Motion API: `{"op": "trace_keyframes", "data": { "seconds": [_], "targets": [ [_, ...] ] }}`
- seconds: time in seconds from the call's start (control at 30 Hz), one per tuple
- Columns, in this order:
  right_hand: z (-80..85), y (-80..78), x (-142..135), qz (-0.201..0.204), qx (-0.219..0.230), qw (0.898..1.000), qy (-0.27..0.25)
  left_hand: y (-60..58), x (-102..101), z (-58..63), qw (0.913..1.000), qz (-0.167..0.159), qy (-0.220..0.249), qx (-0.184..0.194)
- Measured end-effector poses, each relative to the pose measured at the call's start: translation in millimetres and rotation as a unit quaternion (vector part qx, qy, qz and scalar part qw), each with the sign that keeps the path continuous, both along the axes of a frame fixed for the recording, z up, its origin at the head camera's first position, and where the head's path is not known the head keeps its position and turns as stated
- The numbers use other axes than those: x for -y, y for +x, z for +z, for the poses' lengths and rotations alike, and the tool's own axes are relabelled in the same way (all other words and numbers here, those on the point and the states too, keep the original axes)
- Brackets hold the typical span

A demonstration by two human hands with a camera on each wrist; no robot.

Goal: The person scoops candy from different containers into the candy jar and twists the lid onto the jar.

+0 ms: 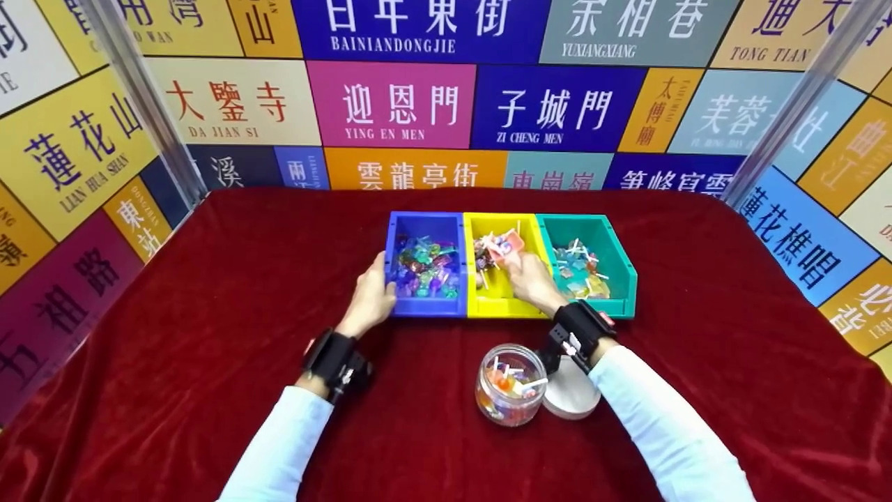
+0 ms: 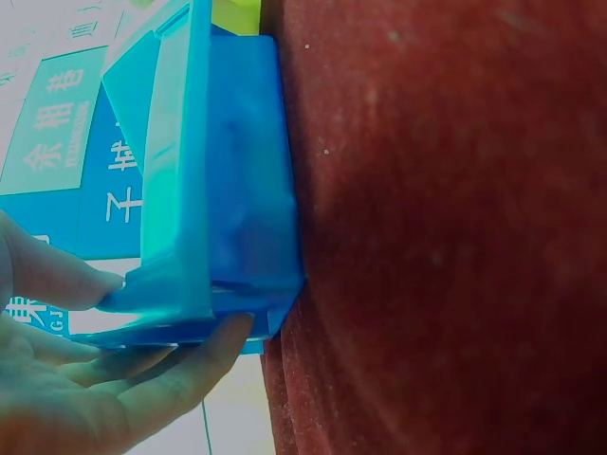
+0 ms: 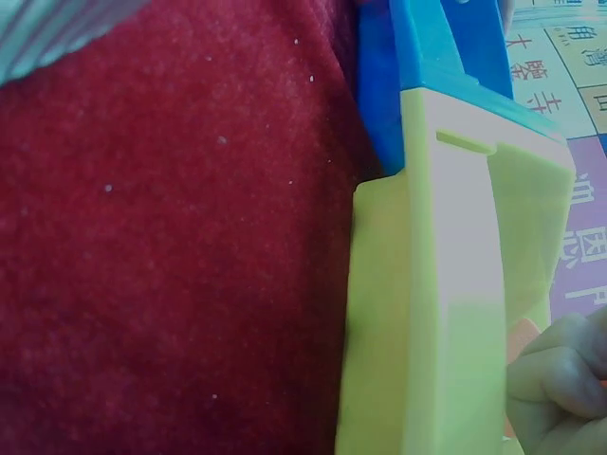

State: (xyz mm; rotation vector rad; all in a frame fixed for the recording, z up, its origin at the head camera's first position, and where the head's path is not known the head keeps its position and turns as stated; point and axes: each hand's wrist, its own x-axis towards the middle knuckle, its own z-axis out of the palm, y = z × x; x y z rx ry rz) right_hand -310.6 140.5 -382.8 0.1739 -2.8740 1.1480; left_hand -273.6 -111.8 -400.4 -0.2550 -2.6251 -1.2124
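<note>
Scoop (image 1: 517, 241) is holding sweets (image 1: 500, 245) over the yellow bin (image 1: 498, 307) in the head view. Right hand (image 1: 535, 280) is gripping it from 5 o'clock, fingers curling round its near end; its hollow is facing up, presumably to keep the load aboard. Left hand (image 1: 369, 296) is holding the blue bin (image 1: 426, 307) at yellow's 9 o'clock, likely steadying the touching row; the green bin (image 1: 618, 272) is sitting at 3 o'clock. Open jar (image 1: 509, 406) is standing at 6 o'clock, probably for easy reach, its lid (image 1: 573, 401) lying at its 3 o'clock.

Left wrist view: at 8 o'clock, thumb and fingers are clamping the blue bin's edge, thumb opposing.

Right wrist view: at 4 o'clock, fingers are folding tightly beside an orange edge, presumably the scoop; the grip itself is going unseen here.
</note>
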Motion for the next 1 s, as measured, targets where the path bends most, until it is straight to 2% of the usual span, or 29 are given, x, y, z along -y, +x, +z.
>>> {"op": "trace_keyframes", "data": {
  "seconds": [0.1,0.33,0.57,0.67,0.9,1.0],
  "targets": [
    [3.5,1.4,-1,0.003,0.005,1.000,-0.005,-0.1,0,0.4,1.0000,-0.002,0.001,-0.009],
    [7.3,5.9,-7,0.015,0.028,0.998,-0.062,0.8,0,-1.4,0.9995,-0.004,-0.016,-0.026],
    [8.0,12.1,-11,0.017,0.049,0.992,-0.117,0.6,-1,-0.7,1.0000,-0.005,-0.008,-0.004],
    [8.4,14.6,-13,0.015,0.036,0.991,-0.125,0.4,-1,-0.3,0.9999,-0.003,-0.002,0.009],
    [10.7,20.7,-24,-0.002,-0.006,0.993,-0.117,2.0,-1,0.0,1.0000,0.003,-0.002,0.009],
    [12.7,23.4,-30,0.004,-0.021,0.990,-0.139,3.3,-1,1.8,0.9998,0.013,-0.004,0.013]
  ]
}}
